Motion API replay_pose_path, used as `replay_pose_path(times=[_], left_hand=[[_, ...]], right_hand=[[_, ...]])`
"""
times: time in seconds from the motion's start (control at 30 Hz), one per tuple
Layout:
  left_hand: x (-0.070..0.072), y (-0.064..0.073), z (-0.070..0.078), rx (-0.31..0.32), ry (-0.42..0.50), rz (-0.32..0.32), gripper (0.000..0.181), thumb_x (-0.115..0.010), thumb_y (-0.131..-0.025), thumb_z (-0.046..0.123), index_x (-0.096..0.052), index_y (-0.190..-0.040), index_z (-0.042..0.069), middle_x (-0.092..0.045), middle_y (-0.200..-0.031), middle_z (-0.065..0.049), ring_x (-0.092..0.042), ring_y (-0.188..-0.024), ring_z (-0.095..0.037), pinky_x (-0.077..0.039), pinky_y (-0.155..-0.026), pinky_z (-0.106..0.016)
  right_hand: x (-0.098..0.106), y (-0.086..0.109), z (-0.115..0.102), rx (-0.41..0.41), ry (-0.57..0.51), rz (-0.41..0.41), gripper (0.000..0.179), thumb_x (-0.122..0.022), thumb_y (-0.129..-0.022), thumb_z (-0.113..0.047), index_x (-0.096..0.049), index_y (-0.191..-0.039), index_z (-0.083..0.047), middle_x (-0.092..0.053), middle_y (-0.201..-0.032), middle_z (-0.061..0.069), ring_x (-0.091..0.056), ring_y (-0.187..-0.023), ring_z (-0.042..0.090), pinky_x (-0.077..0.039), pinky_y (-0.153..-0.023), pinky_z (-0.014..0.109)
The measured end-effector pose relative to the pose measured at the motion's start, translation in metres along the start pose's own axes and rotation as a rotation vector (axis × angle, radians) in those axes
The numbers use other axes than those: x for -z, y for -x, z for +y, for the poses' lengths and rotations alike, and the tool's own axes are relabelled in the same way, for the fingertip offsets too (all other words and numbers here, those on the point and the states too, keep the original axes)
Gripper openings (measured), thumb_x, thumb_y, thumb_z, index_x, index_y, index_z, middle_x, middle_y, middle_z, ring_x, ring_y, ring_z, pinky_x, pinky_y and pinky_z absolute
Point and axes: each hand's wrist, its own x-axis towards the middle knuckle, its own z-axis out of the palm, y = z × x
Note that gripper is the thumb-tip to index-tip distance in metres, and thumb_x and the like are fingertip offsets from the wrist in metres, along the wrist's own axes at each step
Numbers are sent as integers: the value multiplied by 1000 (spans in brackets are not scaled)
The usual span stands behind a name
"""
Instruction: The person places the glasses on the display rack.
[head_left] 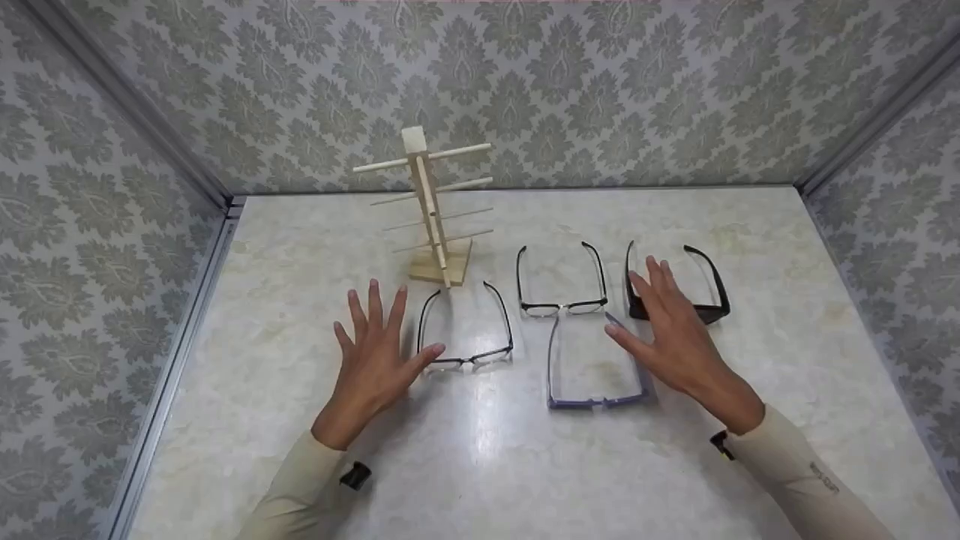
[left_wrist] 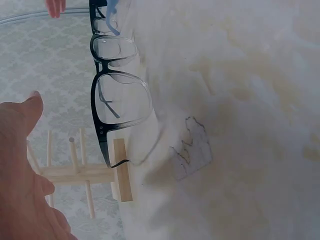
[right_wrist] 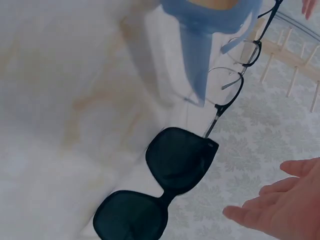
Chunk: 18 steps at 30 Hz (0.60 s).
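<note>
My left hand (head_left: 373, 364) is spread with straight fingers beside a pair of black half-rim eyeglasses (head_left: 468, 361), its thumb overlapping their left lens in the head view. The left wrist view shows those glasses' clear lenses (left_wrist: 122, 100) upright on the table. My right hand (head_left: 673, 337), fingers extended, hovers over dark sunglasses (head_left: 712, 310) and hides part of them; its thumb points over blue-framed glasses (head_left: 598, 403). Dark lenses (right_wrist: 175, 160) show large in the right wrist view. Another black-framed pair of eyeglasses (head_left: 562, 306) lies behind the blue ones. Neither hand holds anything.
A wooden display stand (head_left: 427, 202) with several thin crossbars and a square base stands at the back, left of the middle. The marbled table (head_left: 480, 472) meets patterned walls (head_left: 510, 97) behind and at both sides, with metal rails (head_left: 172, 382) along the left.
</note>
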Motion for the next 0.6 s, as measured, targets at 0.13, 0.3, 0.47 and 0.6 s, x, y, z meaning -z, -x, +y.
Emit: replay_pose_path(times=[0.13,0.3,0.47,0.6], left_hand=[[-3,3,-2,7,38,3,109,-64,-100,74,-14,-179,17,10,-183,-22,17,-165,-53,-2,-121,-88],[-7,6,-2,3,83,29,107,-65,-101,73,-16,-179,17,6,-183,-23,11,-166,-53,-7,-122,-87],[-11,10,-3,-4,116,52,106,-68,-101,69,-20,-178,15,0,-183,-24,6,-166,-53,-13,-124,-84],[-14,12,-5,-8,161,55,104,-70,-102,64,-20,-178,13,-2,-183,-25,2,-167,-53,-16,-126,-80]], right_hand=[[-5,-1,-7,33,-69,39,80,-76,-107,-38,-40,-170,-6,-18,-183,18,-13,-169,39,-29,-125,73],[-12,-3,-13,57,-137,75,74,-79,-105,-30,-47,-166,-4,-26,-180,17,-20,-168,38,-33,-124,71],[-18,-4,-19,65,-174,77,69,-80,-105,-30,-53,-161,-1,-35,-177,16,-23,-167,38,-31,-125,71],[-23,-4,-25,62,-205,77,66,-80,-104,-27,-55,-159,-1,-42,-172,19,-27,-165,39,-33,-125,71]])
